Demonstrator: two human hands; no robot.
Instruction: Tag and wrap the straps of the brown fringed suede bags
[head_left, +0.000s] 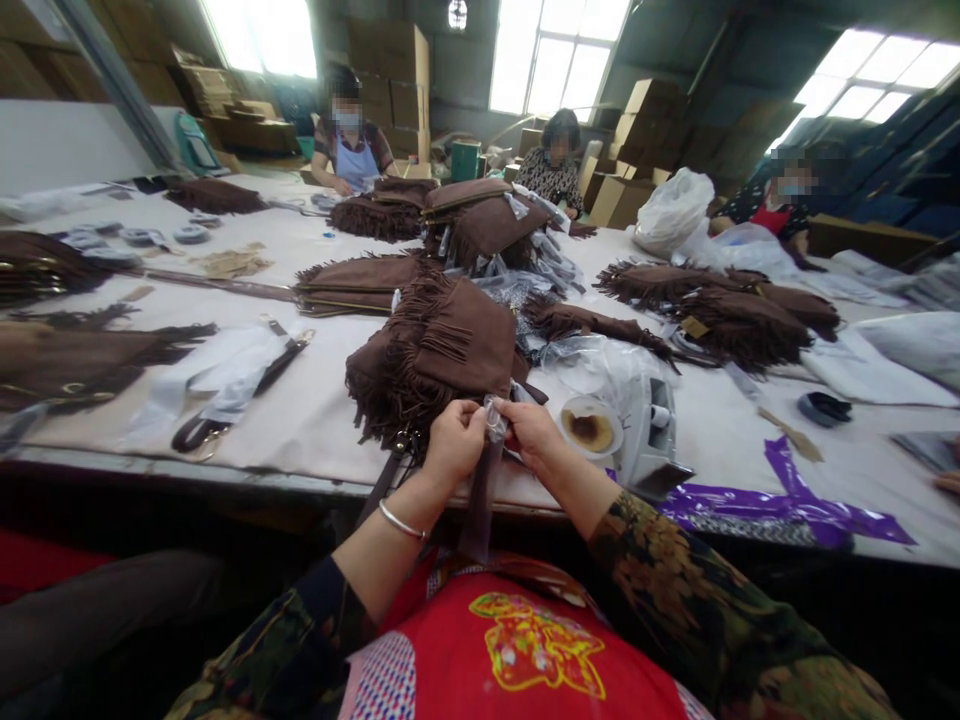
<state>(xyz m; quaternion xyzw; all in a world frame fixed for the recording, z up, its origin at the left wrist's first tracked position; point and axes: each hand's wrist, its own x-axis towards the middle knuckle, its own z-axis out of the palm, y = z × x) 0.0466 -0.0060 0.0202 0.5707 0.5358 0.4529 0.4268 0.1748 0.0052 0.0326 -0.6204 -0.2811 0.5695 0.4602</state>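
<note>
My left hand (456,440) and my right hand (534,432) meet at the table's front edge, fingers pinched on a clear plastic sleeve (484,500). The sleeve hangs down toward my lap, and a strap seems to be inside it. Just beyond my fingers lies a brown fringed handbag (472,330), its fringe spread to the left. A dark strap with a metal clasp (405,442) hangs off the edge beside my left wrist. To the right of my right hand stands a white tape dispenser (645,425) with a tape roll (591,426) next to it.
More brown fringed bags are stacked at the table's middle (491,220) and right (750,310). A wrapped strap (240,385) lies at left, purple plastic (787,500) at right. Several co-workers sit around; one person (349,150) is across the table. Cardboard boxes (645,150) stand behind.
</note>
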